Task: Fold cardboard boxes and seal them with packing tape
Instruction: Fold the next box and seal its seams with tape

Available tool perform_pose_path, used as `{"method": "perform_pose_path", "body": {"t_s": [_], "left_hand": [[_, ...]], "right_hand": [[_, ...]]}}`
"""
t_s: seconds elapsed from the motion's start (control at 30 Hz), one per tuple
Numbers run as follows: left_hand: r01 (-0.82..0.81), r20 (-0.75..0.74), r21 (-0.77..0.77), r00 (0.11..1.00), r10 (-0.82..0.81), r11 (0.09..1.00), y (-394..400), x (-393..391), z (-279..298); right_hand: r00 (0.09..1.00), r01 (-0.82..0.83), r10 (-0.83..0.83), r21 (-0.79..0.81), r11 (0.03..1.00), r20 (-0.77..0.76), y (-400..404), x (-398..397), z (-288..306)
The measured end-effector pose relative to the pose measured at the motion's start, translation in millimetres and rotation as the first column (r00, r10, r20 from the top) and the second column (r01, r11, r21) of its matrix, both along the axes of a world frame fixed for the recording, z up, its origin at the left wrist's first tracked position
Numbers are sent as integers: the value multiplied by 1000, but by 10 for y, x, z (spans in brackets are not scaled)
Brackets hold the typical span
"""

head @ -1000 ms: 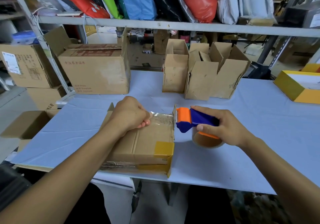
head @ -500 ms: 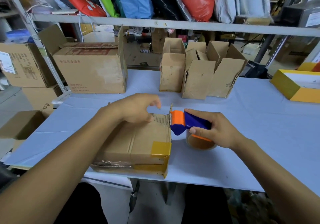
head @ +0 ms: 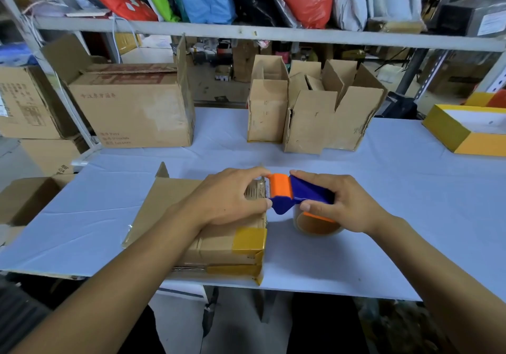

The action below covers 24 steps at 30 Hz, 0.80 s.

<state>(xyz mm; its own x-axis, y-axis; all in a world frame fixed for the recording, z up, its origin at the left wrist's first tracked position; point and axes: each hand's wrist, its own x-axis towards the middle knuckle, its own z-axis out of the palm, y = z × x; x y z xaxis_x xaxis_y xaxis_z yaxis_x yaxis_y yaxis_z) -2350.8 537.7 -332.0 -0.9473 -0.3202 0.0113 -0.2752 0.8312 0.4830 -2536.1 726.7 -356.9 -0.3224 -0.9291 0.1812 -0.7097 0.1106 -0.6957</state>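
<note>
The left hand [head: 227, 200] pinched the blue-and-orange plastic tape dispenser [head: 295, 194] at the flat brown cardboard box's [head: 208, 227] right edge; the right hand [head: 339, 203] gripped its handle.

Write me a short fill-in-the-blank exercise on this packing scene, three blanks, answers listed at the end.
1. The right hand grips the blue and orange ____.
2. The left hand rests on the flat cardboard box, whose near right corner carries ____ tape.
3. The roll of tape sits on the ____ side of that box.

Answers: tape dispenser; yellow; right
</note>
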Motion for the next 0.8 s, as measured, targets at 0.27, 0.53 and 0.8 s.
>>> {"method": "perform_pose_path", "body": {"t_s": [0.27,0.53,0.8], "left_hand": [[-11,-16,6,1000,11,1000,-19,7,2],[0,-18,16,1000,1,1000,-23,14,-7],[53,10,14,999,-53,998,-35,1,-24]], "right_hand": [[1000,-9,9,35,999,18,148,-160,-3],[974,-32,72,184,982,-214,90,-222,81],[976,-5,51,212,977,-212,107,-191,165]]}}
